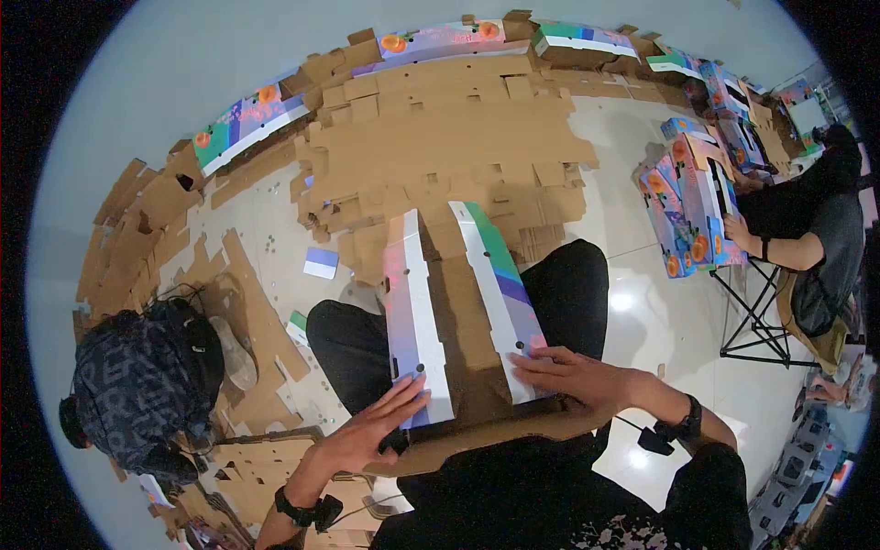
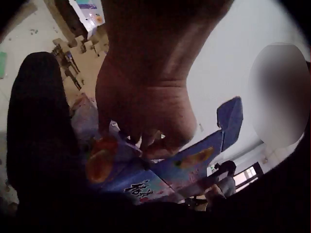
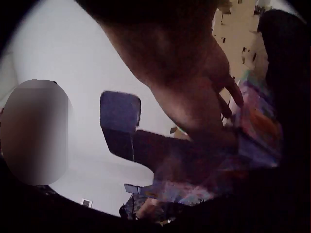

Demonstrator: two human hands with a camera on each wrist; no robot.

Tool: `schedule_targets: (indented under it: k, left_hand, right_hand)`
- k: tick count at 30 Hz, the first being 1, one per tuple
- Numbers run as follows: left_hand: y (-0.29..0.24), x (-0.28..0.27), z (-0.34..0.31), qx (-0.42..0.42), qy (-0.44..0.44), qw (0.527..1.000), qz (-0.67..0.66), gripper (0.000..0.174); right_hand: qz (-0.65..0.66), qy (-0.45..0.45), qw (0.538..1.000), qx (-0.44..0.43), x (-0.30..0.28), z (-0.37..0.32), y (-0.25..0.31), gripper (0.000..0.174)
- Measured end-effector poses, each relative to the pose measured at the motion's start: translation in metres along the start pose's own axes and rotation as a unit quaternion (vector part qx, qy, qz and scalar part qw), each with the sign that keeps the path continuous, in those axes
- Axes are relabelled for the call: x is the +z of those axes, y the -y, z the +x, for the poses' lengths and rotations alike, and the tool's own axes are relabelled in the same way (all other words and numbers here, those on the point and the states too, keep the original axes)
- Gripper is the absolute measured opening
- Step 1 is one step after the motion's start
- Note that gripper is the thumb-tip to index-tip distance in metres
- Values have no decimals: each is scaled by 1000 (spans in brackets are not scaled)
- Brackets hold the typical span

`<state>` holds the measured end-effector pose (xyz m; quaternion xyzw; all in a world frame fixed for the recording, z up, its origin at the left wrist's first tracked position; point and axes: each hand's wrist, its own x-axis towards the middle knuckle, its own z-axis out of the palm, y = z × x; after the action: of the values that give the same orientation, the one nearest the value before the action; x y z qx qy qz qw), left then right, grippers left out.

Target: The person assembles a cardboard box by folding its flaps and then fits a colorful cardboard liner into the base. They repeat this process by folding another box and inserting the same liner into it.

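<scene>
A long cardboard box (image 1: 466,321), open at the top with brown inside, lies across the person's lap. Its two long side panels show white, purple and green print, and fruit pictures appear on its outside in the left wrist view. The left hand (image 1: 385,423) grips the near left corner, fingers over the white and purple panel and thumb by the near end flap. At the near right corner the right hand (image 1: 582,380) holds the box, fingers laid over the panel; its thumb is hidden. An end flap (image 2: 231,124) sticks up in the left wrist view.
Flattened cardboard (image 1: 449,137) covers the floor ahead, with printed boxes (image 1: 440,38) along the wall. A dark backpack (image 1: 147,376) sits at the left. To the right, another person's arm (image 1: 793,249) reaches to printed boxes (image 1: 692,206) beside a folding stool (image 1: 761,321).
</scene>
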<state>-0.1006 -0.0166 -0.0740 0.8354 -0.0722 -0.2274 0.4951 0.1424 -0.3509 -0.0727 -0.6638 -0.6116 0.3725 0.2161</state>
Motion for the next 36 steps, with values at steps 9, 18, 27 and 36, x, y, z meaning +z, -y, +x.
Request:
schedule_targets:
  k: [9, 18, 27, 36]
  left_hand:
    - [40, 67, 22, -114, -290, 947, -72, 49]
    - [95, 71, 62, -143, -432, 697, -554, 36]
    - [93, 72, 65, -238, -388, 760, -465, 36]
    - [43, 51, 74, -101, -523, 780, -329, 53]
  right_hand:
    - [434, -232, 816, 304, 52, 28, -18, 59]
    - [311, -448, 782, 301, 101, 58, -52, 73]
    - [193, -396, 848, 294, 92, 57, -55, 53]
    - [256, -438, 819, 269, 104, 57, -64, 43]
